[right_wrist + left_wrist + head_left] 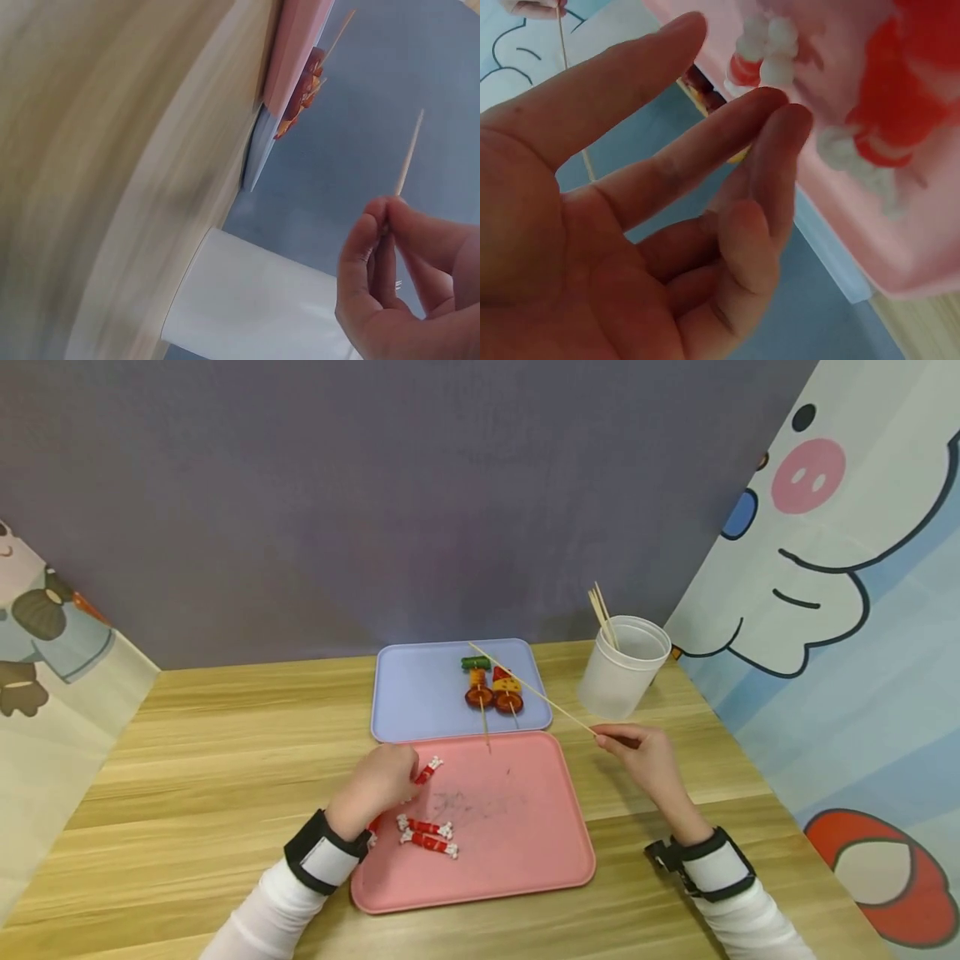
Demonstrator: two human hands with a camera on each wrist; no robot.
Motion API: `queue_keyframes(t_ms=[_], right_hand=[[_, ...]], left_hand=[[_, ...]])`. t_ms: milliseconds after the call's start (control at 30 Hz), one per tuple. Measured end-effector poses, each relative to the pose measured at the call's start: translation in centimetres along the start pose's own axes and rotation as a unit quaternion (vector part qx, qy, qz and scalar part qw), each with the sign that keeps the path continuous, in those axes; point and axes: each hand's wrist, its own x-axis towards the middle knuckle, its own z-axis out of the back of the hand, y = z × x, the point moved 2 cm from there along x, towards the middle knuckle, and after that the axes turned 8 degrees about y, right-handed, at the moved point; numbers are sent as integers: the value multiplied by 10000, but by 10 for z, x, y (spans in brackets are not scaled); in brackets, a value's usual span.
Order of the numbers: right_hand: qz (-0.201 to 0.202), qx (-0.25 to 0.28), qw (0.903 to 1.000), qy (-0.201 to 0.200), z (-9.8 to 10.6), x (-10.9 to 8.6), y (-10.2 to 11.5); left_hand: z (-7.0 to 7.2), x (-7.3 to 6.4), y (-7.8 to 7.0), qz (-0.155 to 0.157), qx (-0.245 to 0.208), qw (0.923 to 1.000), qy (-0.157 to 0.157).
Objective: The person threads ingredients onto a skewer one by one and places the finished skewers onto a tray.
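My right hand [648, 764] pinches a thin wooden skewer [536, 692] near one end between thumb and fingers. The skewer slants up and leftward, its far end over the blue tray. Over the left side of a pink tray [525, 860], my left hand [378, 781] reaches toward a red toy meat piece with white knobbed ends [430, 770]. In the left wrist view, thumb and fingers stand apart with nothing between them, fingertips close to the white knobs [769, 45]. Two more such red pieces [430, 843] lie nearer me; another is partly hidden by my left wrist.
Behind the pink tray sits a blue tray [412, 693] bearing two loaded skewers of toy food [478, 697], one stick overhanging the pink tray. A white cup [622, 677] with several skewers [602, 614] stands at the back right. A grey wall [337, 510] rises behind the table.
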Motion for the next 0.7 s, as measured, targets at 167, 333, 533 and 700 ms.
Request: queue_keyframes(t_ms=[167,333,533,700], right_hand=[[-46,-125,9999,-10,1,-1,-2],[-49,-129,9999,8,2,-1,0],[-76,-212,9997,-13,2,-1,0],[-8,-276,9996,-50,1,-2,0]], left_hand=[[-3,-2,-3,-51,490,9986,-175],[-2,-2,-5,98,538,9984,-122],[-1,-2,-4,186,541,9984,-10],[0,-3,-5,186,514,9985,-18]])
